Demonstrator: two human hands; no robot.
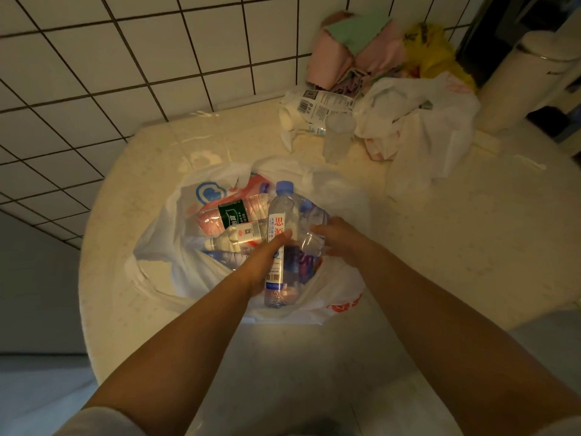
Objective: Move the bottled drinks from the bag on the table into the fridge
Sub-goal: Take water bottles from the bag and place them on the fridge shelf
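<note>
A: What is lying on the left side of the white bag (201, 272)?

B: Inside the bag, left of the blue cap bottle (280, 228), a green label bottle (234, 214) is lying on its side, and one more bottle (232, 239) is lying just below it.

A: And the hands?

B: The left hand (267, 262) is gripping the blue cap bottle around its middle, the thumb curling over the white label. This bottle is staying over the open mouth of the bag. The right hand (334, 236) is reaching into the bag just right of that bottle, its fingers closing on a clear bottle (309, 226) there.

A: What is sitting beyond the bag?

B: On the table (440, 247), far behind the bag to the right, a plastic cup (338, 136) is standing, and a crumpled white bag (418, 127) is lying beside it.
</note>
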